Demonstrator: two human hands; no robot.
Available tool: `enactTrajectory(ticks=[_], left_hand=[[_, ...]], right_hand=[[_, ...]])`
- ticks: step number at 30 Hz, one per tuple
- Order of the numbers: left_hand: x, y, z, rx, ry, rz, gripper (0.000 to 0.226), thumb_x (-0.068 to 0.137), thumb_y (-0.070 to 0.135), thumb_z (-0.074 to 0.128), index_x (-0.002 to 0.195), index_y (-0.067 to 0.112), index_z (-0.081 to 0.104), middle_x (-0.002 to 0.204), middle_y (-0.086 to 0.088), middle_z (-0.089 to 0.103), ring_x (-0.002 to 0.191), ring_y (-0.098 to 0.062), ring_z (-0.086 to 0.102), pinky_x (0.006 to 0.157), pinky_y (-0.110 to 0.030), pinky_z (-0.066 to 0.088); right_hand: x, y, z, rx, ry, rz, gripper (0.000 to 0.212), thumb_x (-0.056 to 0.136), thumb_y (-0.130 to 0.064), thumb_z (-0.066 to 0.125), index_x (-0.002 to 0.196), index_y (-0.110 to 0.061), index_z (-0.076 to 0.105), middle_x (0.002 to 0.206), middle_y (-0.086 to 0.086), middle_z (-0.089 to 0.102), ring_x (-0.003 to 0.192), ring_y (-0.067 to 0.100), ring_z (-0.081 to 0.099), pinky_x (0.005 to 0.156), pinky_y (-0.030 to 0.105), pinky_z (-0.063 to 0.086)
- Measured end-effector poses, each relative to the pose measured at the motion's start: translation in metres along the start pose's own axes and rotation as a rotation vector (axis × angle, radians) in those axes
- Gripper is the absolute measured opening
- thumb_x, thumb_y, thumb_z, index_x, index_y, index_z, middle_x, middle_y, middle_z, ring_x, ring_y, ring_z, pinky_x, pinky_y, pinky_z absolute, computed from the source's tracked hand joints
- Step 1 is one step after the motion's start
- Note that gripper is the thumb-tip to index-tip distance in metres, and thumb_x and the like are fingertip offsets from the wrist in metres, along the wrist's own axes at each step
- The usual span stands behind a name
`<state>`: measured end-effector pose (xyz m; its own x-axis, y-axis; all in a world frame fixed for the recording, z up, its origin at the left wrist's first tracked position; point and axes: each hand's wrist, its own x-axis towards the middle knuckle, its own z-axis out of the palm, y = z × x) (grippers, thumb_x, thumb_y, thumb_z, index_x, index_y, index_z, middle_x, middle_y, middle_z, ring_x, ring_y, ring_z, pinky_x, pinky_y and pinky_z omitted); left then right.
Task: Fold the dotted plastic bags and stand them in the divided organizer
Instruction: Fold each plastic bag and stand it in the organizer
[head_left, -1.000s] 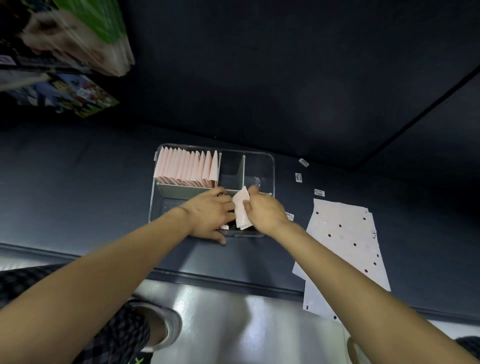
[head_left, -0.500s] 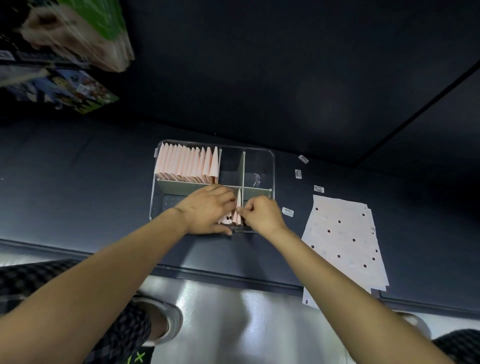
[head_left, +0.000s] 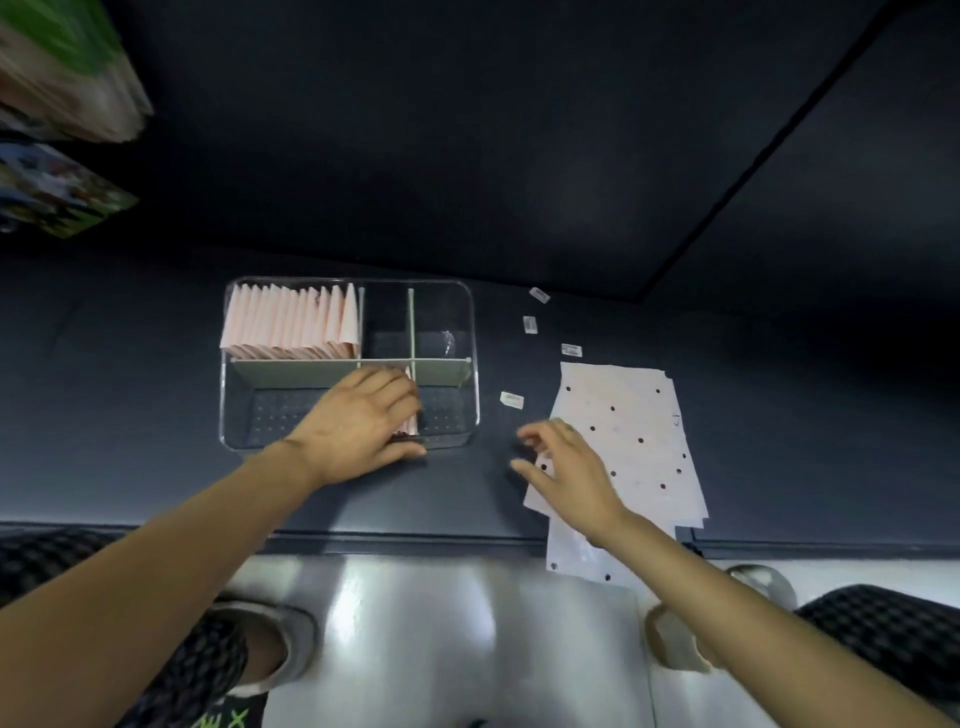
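Right hand (head_left: 569, 470) now away from organizer (head_left: 475, 364), fingers spread loose over flat dotted bags (head_left: 636, 436) on surface (head_left: 130, 415), left hand (head_left: 358, 426) pressing folded bags (head_left: 413, 421) upright in front compartment, grip relaxed, back-left row (head_left: 291, 325) full

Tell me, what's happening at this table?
A person is filing folded pink bags into a clear divided organizer. One far compartment holds a full row of folded bags. The left hand rests on a few bags in the near section, while the open right hand reaches over the flat dotted bags beside it.
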<state>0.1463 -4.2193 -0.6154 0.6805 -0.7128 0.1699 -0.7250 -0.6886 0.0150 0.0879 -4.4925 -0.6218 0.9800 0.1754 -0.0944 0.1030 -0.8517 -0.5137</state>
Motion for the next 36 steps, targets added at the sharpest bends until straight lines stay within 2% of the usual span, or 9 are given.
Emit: enactTrajectory(ticks=[6, 11, 14, 18, 23, 25, 28, 33, 36], left_hand=[[0.03, 0.092, 0.015, -0.238, -0.034, 0.193, 0.043, 0.082, 0.048, 0.065, 0.11, 0.015, 0.065, 0.116, -0.005, 0.063, 0.108, -0.023, 0.06, 0.091, -0.033, 0.049], [0.034, 0.166, 0.06, -0.305, -0.471, 0.156, 0.087, 0.087, 0.044, 0.059, 0.151, 0.017, 0.007, 0.159, 0.001, -0.004, 0.146, -0.015, -0.004, 0.118, -0.029, -0.005], [0.037, 0.182, 0.069, -0.208, -0.433, 0.104, 0.088, 0.086, 0.039, 0.063, 0.151, 0.018, 0.007, 0.159, 0.002, -0.001, 0.146, -0.014, 0.001, 0.115, -0.027, -0.009], [0.046, 0.186, 0.063, -0.243, -0.133, 0.13, 0.052, 0.053, 0.035, 0.09, 0.102, 0.026, 0.074, 0.114, 0.008, 0.068, 0.104, -0.01, 0.065, 0.088, -0.027, 0.053], [0.057, 0.184, 0.056, -0.665, -0.146, -0.165, 0.019, 0.094, 0.022, 0.057, 0.109, 0.024, 0.068, 0.107, 0.011, 0.07, 0.098, -0.012, 0.064, 0.084, -0.029, 0.051], [0.06, 0.181, 0.052, -0.781, -0.104, -0.276, 0.019, 0.098, 0.026, 0.048, 0.104, 0.023, 0.066, 0.087, 0.023, 0.066, 0.08, -0.001, 0.061, 0.072, -0.024, 0.047], [0.073, 0.172, 0.047, -0.953, -0.002, -0.479, 0.019, 0.098, 0.022, 0.049, 0.083, 0.018, 0.06, 0.063, 0.013, 0.052, 0.059, -0.004, 0.046, 0.061, -0.023, 0.039], [0.103, 0.168, 0.053, -0.944, 0.072, -0.794, 0.027, 0.095, 0.022, 0.052, 0.122, 0.021, 0.055, 0.108, 0.001, 0.065, 0.101, -0.017, 0.059, 0.088, -0.032, 0.047], [0.104, 0.178, 0.056, -0.73, 0.136, -0.665, 0.042, 0.093, 0.019, 0.056, 0.133, 0.017, 0.046, 0.131, 0.0, 0.051, 0.121, -0.018, 0.044, 0.096, -0.022, 0.033]], right_hand=[[-0.08, 0.112, -0.032, -0.256, -0.256, 0.017, 0.087, 0.074, -0.061, 0.065, 0.143, -0.021, 0.029, 0.15, -0.005, 0.027, 0.137, 0.013, 0.026, 0.112, 0.02, 0.016], [-0.109, 0.155, -0.021, -0.46, -0.393, -0.129, 0.113, 0.074, -0.067, 0.059, 0.145, -0.029, -0.021, 0.153, -0.009, -0.026, 0.14, 0.007, -0.025, 0.112, 0.021, -0.019], [-0.111, 0.164, -0.017, -0.532, -0.386, -0.169, 0.114, 0.081, -0.05, 0.064, 0.142, -0.026, -0.03, 0.15, -0.007, -0.035, 0.139, 0.011, -0.031, 0.113, 0.028, -0.018], [-0.107, 0.171, -0.02, -0.454, -0.344, -0.22, 0.098, 0.085, -0.026, 0.061, 0.145, -0.023, -0.016, 0.154, -0.004, -0.02, 0.142, 0.015, -0.022, 0.118, 0.031, -0.006], [-0.091, 0.166, -0.048, -0.122, -0.326, -0.134, 0.058, 0.091, -0.024, 0.056, 0.145, -0.023, 0.033, 0.145, -0.01, 0.037, 0.136, 0.005, 0.031, 0.109, 0.009, 0.018], [-0.076, 0.157, -0.065, 0.018, -0.27, -0.034, 0.027, 0.09, -0.023, 0.06, 0.117, -0.021, 0.062, 0.116, -0.01, 0.063, 0.109, 0.007, 0.056, 0.094, 0.019, 0.04], [-0.049, 0.147, -0.085, 0.395, -0.16, 0.135, 0.001, 0.085, -0.014, 0.068, 0.085, -0.014, 0.067, 0.083, -0.005, 0.068, 0.078, 0.007, 0.061, 0.074, 0.02, 0.048], [-0.007, 0.147, -0.081, 0.623, -0.024, 0.455, 0.029, 0.086, -0.01, 0.066, 0.064, -0.006, 0.047, 0.066, 0.006, 0.048, 0.06, 0.009, 0.044, 0.057, 0.022, 0.035], [0.004, 0.153, -0.063, 0.503, -0.01, 0.556, 0.046, 0.086, -0.014, 0.067, 0.057, -0.013, 0.031, 0.059, 0.002, 0.032, 0.056, 0.011, 0.03, 0.053, 0.026, 0.023]])
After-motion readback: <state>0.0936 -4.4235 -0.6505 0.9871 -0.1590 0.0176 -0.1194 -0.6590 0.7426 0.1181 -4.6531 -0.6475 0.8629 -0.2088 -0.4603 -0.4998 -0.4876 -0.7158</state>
